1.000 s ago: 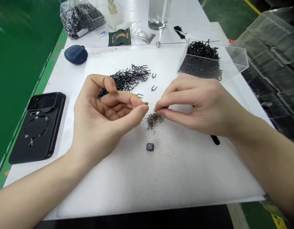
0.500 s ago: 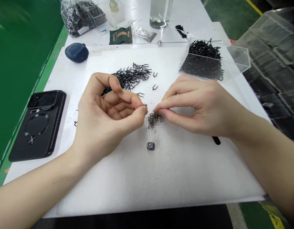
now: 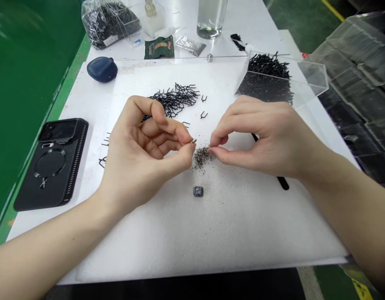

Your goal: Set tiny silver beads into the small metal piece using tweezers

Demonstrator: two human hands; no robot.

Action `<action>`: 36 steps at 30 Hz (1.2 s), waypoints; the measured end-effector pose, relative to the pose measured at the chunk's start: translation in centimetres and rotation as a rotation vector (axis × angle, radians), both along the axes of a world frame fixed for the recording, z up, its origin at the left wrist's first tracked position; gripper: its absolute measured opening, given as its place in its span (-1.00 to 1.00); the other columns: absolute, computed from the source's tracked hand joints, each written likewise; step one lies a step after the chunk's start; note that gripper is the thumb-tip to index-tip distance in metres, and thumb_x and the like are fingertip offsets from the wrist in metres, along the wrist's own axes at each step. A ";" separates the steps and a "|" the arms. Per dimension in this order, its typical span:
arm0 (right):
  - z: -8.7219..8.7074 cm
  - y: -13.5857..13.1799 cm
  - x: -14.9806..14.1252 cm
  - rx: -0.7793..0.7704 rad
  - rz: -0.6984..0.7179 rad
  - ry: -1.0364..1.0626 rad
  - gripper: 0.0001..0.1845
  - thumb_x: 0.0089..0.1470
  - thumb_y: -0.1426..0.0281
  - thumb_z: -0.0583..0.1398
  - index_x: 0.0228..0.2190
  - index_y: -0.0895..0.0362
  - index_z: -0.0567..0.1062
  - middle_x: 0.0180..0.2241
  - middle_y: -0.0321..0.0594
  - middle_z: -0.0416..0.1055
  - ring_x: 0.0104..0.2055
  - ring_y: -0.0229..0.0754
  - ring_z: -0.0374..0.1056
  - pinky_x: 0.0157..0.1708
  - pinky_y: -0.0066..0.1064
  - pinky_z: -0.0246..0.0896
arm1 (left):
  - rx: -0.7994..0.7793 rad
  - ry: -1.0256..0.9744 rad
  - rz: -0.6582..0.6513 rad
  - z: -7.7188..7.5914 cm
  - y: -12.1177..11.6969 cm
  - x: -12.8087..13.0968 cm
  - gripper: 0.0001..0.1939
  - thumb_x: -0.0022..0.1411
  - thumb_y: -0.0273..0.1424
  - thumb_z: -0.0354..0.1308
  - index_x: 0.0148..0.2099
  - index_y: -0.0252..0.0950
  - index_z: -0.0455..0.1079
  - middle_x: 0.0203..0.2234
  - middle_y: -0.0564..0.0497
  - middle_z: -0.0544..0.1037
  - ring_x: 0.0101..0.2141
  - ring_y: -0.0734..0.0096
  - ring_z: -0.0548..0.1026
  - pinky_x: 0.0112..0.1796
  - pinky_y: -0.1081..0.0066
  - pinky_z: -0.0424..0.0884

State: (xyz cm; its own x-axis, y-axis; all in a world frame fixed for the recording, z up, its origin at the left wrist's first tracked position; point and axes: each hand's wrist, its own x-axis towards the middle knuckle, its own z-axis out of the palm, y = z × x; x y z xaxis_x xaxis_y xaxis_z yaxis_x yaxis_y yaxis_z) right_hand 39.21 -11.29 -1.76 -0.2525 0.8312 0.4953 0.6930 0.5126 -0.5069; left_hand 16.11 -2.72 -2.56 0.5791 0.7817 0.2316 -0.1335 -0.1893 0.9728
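Observation:
My left hand [image 3: 151, 146] pinches a small shiny metal piece [image 3: 194, 141] between thumb and index finger; its other fingers are curled. Just to the right, my right hand [image 3: 248, 135] has thumb and fingertips drawn together at the edge of a small pile of tiny brownish metal bits [image 3: 202, 157]. Whatever those tips hold is too small to make out. Below the pile lies a small dark square block [image 3: 198, 191]. Behind my left hand spreads a heap of black forked wire pieces [image 3: 176, 100], with a few loose ones beside it.
A black phone [image 3: 51, 164] lies at the left, with a dark blue rounded case [image 3: 102, 69] beyond it. A clear tray of black pieces [image 3: 269, 79] stands at the back right. Along the back are a plastic bag [image 3: 109, 23], a green packet [image 3: 159, 47] and a clear cup [image 3: 212, 18].
The metal piece in my left fingertips now shows more, sticking out to the right. My right fingertips have shifted slightly right along the pile's edge. The view has moved a little.

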 end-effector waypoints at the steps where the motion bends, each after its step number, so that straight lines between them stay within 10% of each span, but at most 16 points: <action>1: 0.1 -0.1 -0.1 -0.014 -0.011 0.019 -0.77 0.13 0.60 0.36 -0.36 -0.01 0.58 -0.34 -0.35 0.60 -0.22 -0.13 0.52 -0.14 -0.23 0.48 | 0.003 -0.003 -0.004 0.0 0.0 0.0 -0.50 0.09 -0.65 0.49 -0.16 -0.11 0.29 -0.37 0.19 0.69 -0.32 0.45 0.73 -0.21 0.47 0.72; 10: 0.5 -0.6 -1.4 -0.062 0.039 0.221 -0.68 0.30 0.58 0.37 0.00 0.00 0.70 -0.05 -0.27 0.76 -0.06 -0.10 0.61 -0.21 -0.18 0.52 | -0.024 -0.001 -0.024 0.0 -0.1 -0.4 -0.51 0.15 -0.65 0.49 -0.14 -0.10 0.29 -0.34 0.18 0.77 -0.35 0.46 0.75 -0.26 0.51 0.75; 36: -0.3 -0.8 -2.4 -0.166 -0.105 0.475 -0.88 0.28 0.44 0.50 -0.27 -0.05 0.79 -0.27 -0.39 0.75 -0.27 -0.25 0.62 -0.29 -0.42 0.60 | 0.050 -0.036 0.079 0.5 -1.3 -0.2 -0.44 0.21 -0.68 0.60 -0.11 -0.13 0.30 -0.36 0.21 0.80 -0.21 0.23 0.86 -0.12 0.35 0.87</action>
